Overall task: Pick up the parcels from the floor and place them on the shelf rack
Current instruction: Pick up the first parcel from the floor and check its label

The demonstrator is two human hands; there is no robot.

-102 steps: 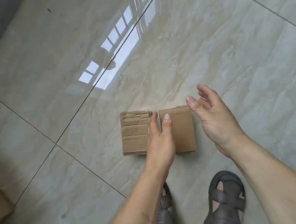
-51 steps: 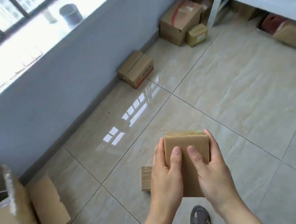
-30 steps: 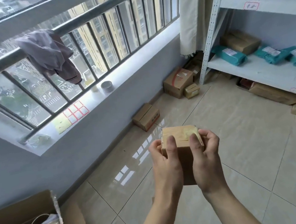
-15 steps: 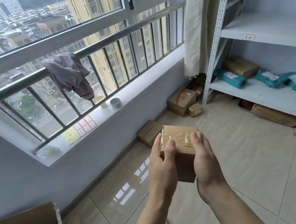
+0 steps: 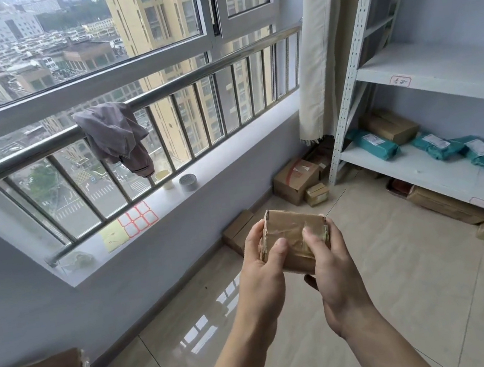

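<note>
You hold one brown parcel (image 5: 294,240) at chest height between your left hand (image 5: 261,270) and right hand (image 5: 330,267), both clamped on its sides with thumbs across its taped face. The step in hand appears to be the carry. The shelf rack (image 5: 425,74) stands ahead to your right, well apart from you. Next, turn right, approach, and select bare board beside the teal packets (image 5: 436,148).

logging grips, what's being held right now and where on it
A small taped cardboard parcel, left hand on its left edge, right hand on its right side.
</note>
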